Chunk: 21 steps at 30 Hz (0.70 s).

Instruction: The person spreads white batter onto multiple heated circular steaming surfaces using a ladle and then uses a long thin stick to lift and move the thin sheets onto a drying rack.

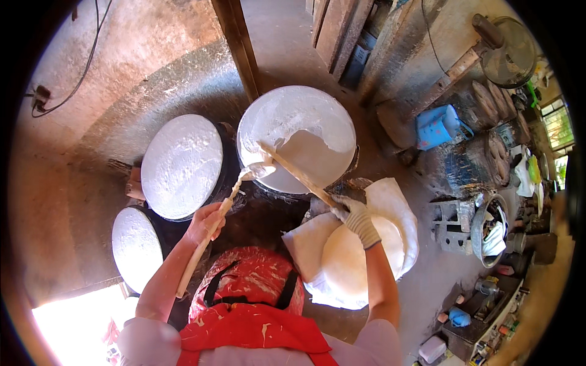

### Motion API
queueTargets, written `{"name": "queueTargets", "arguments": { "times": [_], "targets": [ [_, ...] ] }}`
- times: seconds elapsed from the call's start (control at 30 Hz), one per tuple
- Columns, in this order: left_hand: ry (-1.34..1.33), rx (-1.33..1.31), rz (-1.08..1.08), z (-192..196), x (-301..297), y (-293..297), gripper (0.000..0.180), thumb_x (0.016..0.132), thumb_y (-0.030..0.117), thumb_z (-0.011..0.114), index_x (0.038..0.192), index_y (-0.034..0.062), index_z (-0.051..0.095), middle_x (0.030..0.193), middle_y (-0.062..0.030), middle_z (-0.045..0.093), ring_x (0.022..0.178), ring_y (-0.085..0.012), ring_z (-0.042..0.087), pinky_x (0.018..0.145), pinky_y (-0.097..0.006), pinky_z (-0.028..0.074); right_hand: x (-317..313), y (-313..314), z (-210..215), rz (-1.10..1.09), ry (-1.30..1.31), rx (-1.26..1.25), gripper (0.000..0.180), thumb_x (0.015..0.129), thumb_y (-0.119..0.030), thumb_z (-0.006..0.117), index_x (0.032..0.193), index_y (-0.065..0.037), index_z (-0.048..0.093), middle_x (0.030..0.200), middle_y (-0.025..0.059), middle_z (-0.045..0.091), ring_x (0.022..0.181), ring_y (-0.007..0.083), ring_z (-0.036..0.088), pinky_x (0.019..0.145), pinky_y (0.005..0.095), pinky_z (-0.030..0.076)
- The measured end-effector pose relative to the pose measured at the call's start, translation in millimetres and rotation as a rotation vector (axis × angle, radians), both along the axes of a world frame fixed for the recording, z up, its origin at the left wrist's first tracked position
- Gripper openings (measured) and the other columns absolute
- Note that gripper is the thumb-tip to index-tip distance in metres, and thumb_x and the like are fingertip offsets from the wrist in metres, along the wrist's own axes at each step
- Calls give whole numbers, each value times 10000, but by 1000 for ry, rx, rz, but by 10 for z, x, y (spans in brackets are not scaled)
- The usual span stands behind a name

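Three white-coated round steaming surfaces sitting around red apron (250, 305): one large drum (297, 137) ahead, one disc (181, 165) ahead-left, one smaller disc (137, 247) left. Two sticks (207, 235) (299, 175) crossing ahead of apron. One cloth-covered round tray (360, 256) lying right of apron. One fan (513, 52) standing far right.

Red batter-spattered apron (250, 305), white sleeves, knit glove on right grip (356, 218).

Single head-worn fisheye, looking steeply down and forward from close above the round white-coated steamer tops (296, 137); dark rim vignette, edges bend. No second view.
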<state>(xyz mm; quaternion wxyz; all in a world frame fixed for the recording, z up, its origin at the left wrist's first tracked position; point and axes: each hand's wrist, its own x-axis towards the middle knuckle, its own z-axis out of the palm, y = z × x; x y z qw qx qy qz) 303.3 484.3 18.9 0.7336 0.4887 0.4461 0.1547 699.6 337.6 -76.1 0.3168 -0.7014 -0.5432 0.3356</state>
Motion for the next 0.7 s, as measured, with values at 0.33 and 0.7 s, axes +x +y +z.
{"name": "queueTargets", "arguments": {
  "times": [0.33, 0.7],
  "targets": [
    [-513, -228, 258, 208, -398, -62, 456, 924, 316, 478, 1226, -23, 436, 674, -22, 474, 394, -50, 353, 344, -169, 302, -3043, 832, -2, -589, 1211, 171, 334, 887, -385, 553, 1071, -114, 487, 663, 5, 515, 488, 76, 449, 392, 204, 352],
    [-480, -264, 307, 17, -1072, -267, 394, 929, 300, 465, 1170, -12, 481, 614, -17, 459, 358, -48, 335, 331, -167, 290, -3111, 225, -658, -620, 1395, -18, 584, 820, -507, 587, 1197, -81, 456, 560, 14, 504, 364, 102, 384, 341, 240, 289]
  ]
}}
